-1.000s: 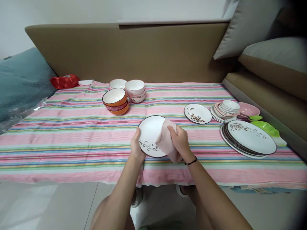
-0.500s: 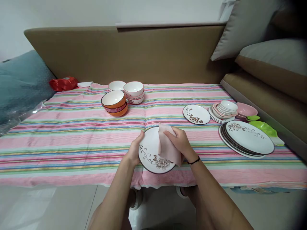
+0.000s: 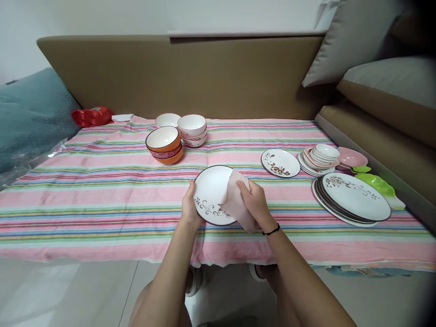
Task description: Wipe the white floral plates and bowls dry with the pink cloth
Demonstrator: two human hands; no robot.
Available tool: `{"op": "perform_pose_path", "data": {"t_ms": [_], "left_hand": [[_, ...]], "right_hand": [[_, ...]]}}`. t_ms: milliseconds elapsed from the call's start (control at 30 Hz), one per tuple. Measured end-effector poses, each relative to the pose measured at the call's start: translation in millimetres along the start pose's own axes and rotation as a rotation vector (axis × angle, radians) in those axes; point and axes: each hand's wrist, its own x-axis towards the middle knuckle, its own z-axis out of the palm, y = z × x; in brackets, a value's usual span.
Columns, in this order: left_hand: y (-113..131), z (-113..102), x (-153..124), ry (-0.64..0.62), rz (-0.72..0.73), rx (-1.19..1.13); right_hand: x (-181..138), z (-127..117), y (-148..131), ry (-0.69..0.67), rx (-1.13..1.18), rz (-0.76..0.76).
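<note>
My left hand (image 3: 190, 208) grips the left rim of a white plate (image 3: 211, 193) with a dark edge and a scroll pattern, held tilted over the striped cloth. My right hand (image 3: 254, 202) is closed on a pink cloth (image 3: 235, 200), pressed against the plate's right side. A black band sits on my right wrist.
Stacked orange bowls (image 3: 164, 144) and white bowls (image 3: 191, 129) stand at the back of the striped cloth (image 3: 102, 195). To the right lie a small flowered plate (image 3: 280, 162), a stack of saucers (image 3: 320, 156), a stack of large plates (image 3: 352, 197), pink and green dishes. Cushions lie far right.
The plate was turned and lowered half a second ago, showing its flower, and is now raised and turned back. The pink cloth stayed on its right side.
</note>
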Motion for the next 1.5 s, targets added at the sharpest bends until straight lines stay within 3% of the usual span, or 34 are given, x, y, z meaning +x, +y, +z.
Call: {"op": "perform_pose_path", "data": {"t_ms": [167,367,567,667,733,933,1067,1267,1433,1500], "left_hand": [[0,1,3,0.021,0.085,-0.072],[7,-9,-2,-0.083,-0.149,0.097],[6,-16,-8,-0.201,-0.437,0.318],[5,-17,-8,-0.27,-0.431,0.387],[4,-16,-8,-0.27,-0.383,0.393],[1,-6,-4,-0.103,-0.232,0.215],[-1,1,-1,0.012,-0.118,0.072],[-2,1,5,0.033,0.113,-0.133],[-3,-1,7,0.02,0.11,-0.155],[-5,-1,6,0.001,0.107,-0.149]], "right_hand": [[-7,7,-1,-0.062,0.125,0.096],[4,-11,2,-0.143,0.112,-0.031],[5,-17,2,-0.473,0.067,-0.11],[3,-11,1,-0.602,0.051,-0.18],[2,-8,0,-0.543,0.012,-0.206],[5,-8,0,-0.133,-0.143,-0.15],[4,-6,4,0.005,-0.143,-0.082],[-9,14,1,-0.002,-0.167,-0.031],[-16,26,4,-0.082,-0.38,-0.357],[-19,28,3,-0.124,-0.506,-0.405]]}}
